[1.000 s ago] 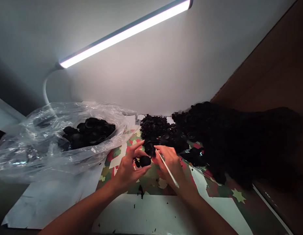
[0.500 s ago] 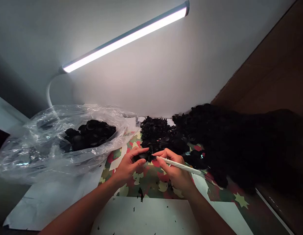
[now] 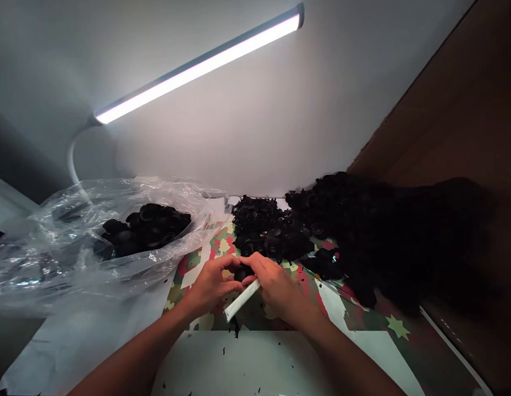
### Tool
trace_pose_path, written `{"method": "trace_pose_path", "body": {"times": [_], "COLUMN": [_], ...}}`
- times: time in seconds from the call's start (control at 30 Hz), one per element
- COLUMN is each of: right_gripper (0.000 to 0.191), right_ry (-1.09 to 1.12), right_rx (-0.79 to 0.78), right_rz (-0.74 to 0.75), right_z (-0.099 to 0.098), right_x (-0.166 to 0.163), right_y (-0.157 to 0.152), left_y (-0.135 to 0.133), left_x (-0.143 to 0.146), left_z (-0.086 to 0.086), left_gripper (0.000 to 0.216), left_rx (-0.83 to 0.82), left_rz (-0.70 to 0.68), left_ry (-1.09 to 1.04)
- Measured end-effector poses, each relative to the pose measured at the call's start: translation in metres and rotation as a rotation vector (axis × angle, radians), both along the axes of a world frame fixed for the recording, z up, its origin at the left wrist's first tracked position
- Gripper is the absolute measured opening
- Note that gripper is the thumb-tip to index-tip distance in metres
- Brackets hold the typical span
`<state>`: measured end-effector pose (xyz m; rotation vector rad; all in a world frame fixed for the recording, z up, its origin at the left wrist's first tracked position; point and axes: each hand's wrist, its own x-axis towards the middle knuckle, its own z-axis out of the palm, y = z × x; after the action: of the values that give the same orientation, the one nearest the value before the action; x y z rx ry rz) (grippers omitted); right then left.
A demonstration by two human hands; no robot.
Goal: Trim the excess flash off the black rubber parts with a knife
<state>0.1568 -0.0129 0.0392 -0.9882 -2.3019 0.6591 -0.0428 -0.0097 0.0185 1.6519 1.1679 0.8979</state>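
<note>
Just in front of the black pile [image 3: 272,234], the left hand [image 3: 209,283] pinches a small black part [image 3: 242,272] that the right hand [image 3: 275,286], closed on a white stick [image 3: 241,300], also touches; a firm, steady pinch should aid clean work.

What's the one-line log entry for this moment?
left hand: pinches small black round part | right hand: grips white stick | behind: loose pile of black parts | nearby: clear plastic bag holding more
</note>
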Motion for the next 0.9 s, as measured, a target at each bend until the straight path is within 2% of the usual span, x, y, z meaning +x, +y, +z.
{"method": "trace_pose_path", "body": {"times": [0.13, 0.23, 0.3, 0.43, 0.67, 0.8, 0.9], "right_gripper": [0.022, 0.018, 0.014, 0.025, 0.031, 0.033, 0.031], "right_ry": [-0.197, -0.237, -0.181, 0.016, 0.127, 0.159, 0.131], "right_rx": [0.094, 0.116, 0.099, 0.198, 0.518, 0.556, 0.485], "right_rz": [-0.077, 0.026, 0.074, 0.041, 0.006, 0.025, -0.037], "right_z": [-0.008, -0.01, -0.007, -0.001, -0.004, -0.013, -0.023], "right_x": [-0.002, -0.001, -0.002, -0.008, -0.015, -0.01, -0.004], "right_y": [0.004, 0.009, 0.011, 0.01, -0.004, -0.015, -0.013], "left_y": [-0.002, -0.004, -0.004, -0.002, -0.008, -0.002, 0.003], "left_x": [-0.003, -0.007, -0.009, -0.009, 0.007, 0.009, 0.004], "left_z": [0.005, 0.012, 0.015, 0.014, 0.007, 0.011, 0.009], "left_gripper": [0.025, 0.028, 0.028, 0.014, 0.024, 0.035, 0.039], "left_rx": [0.052, 0.089, 0.078, -0.027, -0.19, -0.237, -0.182], "left_rz": [-0.014, -0.017, -0.035, -0.032, 0.099, 0.247, 0.278], "left_ry": [0.077, 0.131, 0.097, -0.208, -0.631, -0.883, -0.904]}}
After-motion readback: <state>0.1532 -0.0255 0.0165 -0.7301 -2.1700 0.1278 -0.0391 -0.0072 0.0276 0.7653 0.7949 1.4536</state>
